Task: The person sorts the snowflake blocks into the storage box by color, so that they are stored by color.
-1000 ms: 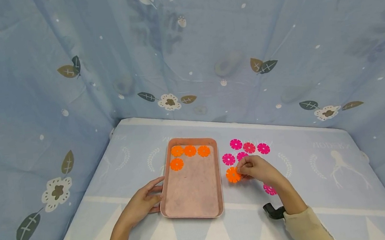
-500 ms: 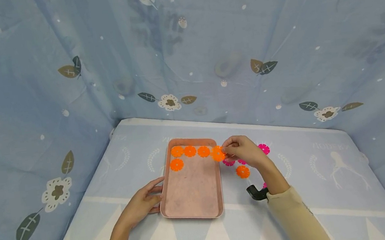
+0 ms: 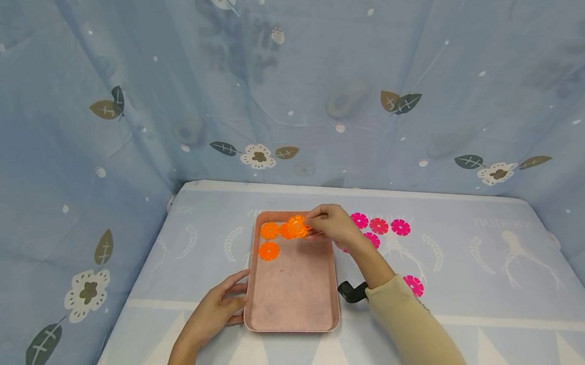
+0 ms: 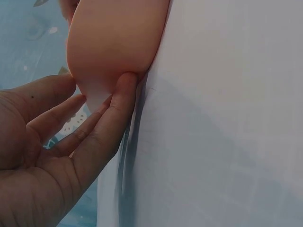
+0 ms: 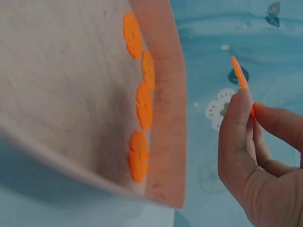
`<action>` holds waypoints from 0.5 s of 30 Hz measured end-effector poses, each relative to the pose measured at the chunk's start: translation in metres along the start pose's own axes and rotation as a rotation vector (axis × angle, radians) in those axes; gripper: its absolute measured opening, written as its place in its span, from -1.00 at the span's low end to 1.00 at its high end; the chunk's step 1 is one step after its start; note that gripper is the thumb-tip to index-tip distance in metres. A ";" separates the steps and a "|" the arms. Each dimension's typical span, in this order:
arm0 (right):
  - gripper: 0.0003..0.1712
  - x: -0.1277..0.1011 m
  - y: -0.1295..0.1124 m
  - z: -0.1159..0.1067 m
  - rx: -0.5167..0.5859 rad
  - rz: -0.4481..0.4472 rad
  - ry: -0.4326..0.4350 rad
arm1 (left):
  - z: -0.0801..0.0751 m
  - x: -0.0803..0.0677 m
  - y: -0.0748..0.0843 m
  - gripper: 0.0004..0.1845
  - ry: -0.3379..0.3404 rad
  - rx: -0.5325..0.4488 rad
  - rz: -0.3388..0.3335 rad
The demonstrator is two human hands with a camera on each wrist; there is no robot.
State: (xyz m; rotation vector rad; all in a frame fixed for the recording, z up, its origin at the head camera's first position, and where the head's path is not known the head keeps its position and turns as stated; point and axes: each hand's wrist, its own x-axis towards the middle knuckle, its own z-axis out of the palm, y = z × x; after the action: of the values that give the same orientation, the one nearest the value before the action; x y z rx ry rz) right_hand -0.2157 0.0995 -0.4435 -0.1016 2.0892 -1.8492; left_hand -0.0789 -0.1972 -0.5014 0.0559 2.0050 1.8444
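Head view: right hand (image 3: 331,224) pinches one orange disc (image 3: 298,226) over the pink tray (image 3: 293,319) — four orange discs lie inside, five pink discs (image 3: 400,227) outside. Left-wrist view alone shows the left hand (image 4: 57,156) with straight fingers against the tray's edge.

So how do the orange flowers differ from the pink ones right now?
The orange flowers lie inside the tray, along its far end; the pink flowers lie on the cloth to the tray's right. One orange flower is pinched in the right hand above the tray; no hand touches a pink one. The left hand rests on the tray's edge. Both sets share the same flat, notched flower shape.
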 end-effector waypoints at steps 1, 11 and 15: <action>-0.79 0.002 0.002 0.003 0.020 0.005 0.006 | 0.000 0.000 0.000 -0.40 0.000 -0.001 0.000; -0.83 0.014 0.024 0.026 0.059 0.056 0.036 | 0.000 0.001 -0.001 -0.39 -0.003 -0.003 0.002; -0.85 0.016 0.032 0.030 0.045 0.087 0.043 | 0.000 0.001 0.000 -0.40 0.001 -0.002 -0.005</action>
State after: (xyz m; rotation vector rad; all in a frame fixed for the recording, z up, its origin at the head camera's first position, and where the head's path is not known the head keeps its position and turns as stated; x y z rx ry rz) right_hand -0.2161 0.0708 -0.4810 0.0393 2.0448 -1.8611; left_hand -0.0799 -0.1967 -0.5021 0.0500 2.0028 1.8435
